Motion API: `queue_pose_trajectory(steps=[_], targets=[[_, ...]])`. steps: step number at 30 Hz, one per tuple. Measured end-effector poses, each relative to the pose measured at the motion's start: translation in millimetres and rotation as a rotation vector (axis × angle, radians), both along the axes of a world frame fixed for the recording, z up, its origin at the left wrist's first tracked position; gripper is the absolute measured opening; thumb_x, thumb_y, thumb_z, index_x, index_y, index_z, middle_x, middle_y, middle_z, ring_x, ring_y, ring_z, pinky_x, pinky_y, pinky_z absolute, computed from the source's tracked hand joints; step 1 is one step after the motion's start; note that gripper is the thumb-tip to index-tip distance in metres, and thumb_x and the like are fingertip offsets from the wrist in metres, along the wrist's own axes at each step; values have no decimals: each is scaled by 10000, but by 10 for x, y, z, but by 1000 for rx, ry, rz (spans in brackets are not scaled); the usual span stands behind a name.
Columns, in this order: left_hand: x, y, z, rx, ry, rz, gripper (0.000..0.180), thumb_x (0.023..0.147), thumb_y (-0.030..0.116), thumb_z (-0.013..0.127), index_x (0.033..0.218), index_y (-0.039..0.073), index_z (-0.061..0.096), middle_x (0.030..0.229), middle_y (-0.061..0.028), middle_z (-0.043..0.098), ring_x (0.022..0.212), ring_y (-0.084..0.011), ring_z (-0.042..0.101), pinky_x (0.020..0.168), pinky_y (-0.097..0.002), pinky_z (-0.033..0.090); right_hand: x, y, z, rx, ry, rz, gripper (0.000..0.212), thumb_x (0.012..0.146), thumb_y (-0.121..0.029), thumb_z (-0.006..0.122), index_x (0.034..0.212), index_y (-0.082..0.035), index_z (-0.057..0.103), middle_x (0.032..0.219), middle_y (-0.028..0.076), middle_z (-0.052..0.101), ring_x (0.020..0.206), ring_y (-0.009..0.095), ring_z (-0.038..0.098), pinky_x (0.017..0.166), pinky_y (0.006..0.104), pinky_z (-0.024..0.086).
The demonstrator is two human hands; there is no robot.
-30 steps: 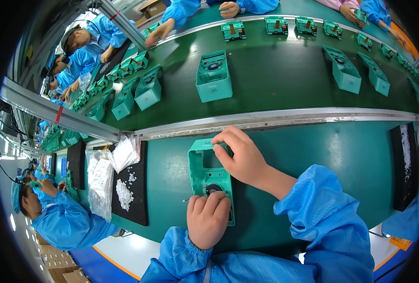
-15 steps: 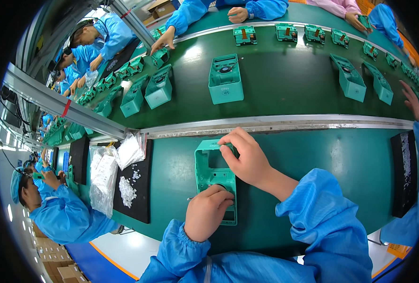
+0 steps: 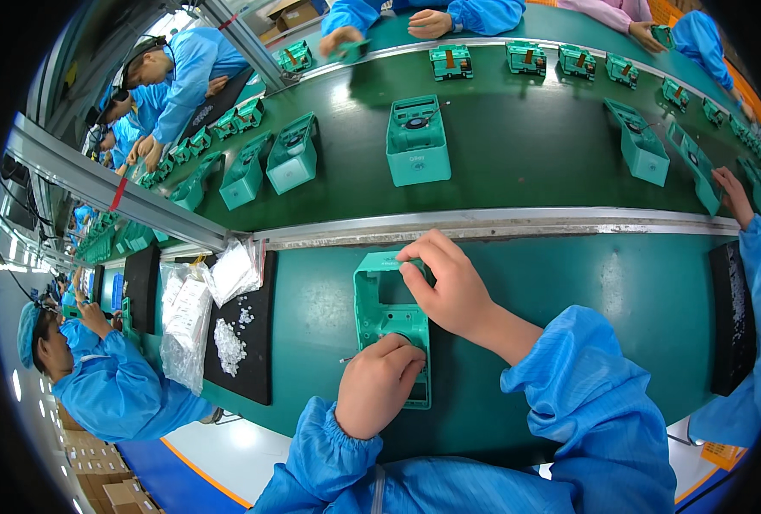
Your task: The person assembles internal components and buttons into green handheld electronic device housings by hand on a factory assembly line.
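A green plastic housing lies on the table in front of me, its open cavity facing up. My right hand is closed at its far right corner, thumb and bent forefinger on the rim. Over the near half of the housing, my left hand is closed, fingertips pressed together down inside the cavity. Whatever sits under those fingers is hidden; a small thin end of something sticks out at their left side.
Left of the housing, a black mat bears small white parts and clear plastic bags. Beyond a metal rail, a green belt carries several housings and smaller green assemblies. Another black tray lies at right. Co-workers sit around.
My hands and the housing between them stay put. Parts on the belt have shifted slightly right. Across the belt, a person has lifted a green assembly; at right, another's hand has reached a housing.
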State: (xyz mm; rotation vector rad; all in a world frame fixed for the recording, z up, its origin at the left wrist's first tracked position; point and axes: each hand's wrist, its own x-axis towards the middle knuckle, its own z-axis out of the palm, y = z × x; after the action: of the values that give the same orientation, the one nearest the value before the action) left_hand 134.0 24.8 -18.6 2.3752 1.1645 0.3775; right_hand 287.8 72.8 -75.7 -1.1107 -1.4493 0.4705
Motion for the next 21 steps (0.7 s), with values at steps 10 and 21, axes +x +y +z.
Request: queue_pose_trajectory(steps=[10,21], targets=[[12,-24,-77,226,73,-75,74,710,40,648,780,36,622,795,-64,575,663,-256,581,608,-352,484,30,19,64,-117,-42,14,139,790,-97,568,925,-81,593,902,74,540,860,287,528,727,394,424],[-215,-127,-160,402,-141,-99,287,659,10,574,942,51,603,939,-68,573,705,-234,553,653,-328,463,-82,317,585,391,-1320,269,64,745,-159,569,786,-171,617,801,-28,566,960,232,532,870,443,405]])
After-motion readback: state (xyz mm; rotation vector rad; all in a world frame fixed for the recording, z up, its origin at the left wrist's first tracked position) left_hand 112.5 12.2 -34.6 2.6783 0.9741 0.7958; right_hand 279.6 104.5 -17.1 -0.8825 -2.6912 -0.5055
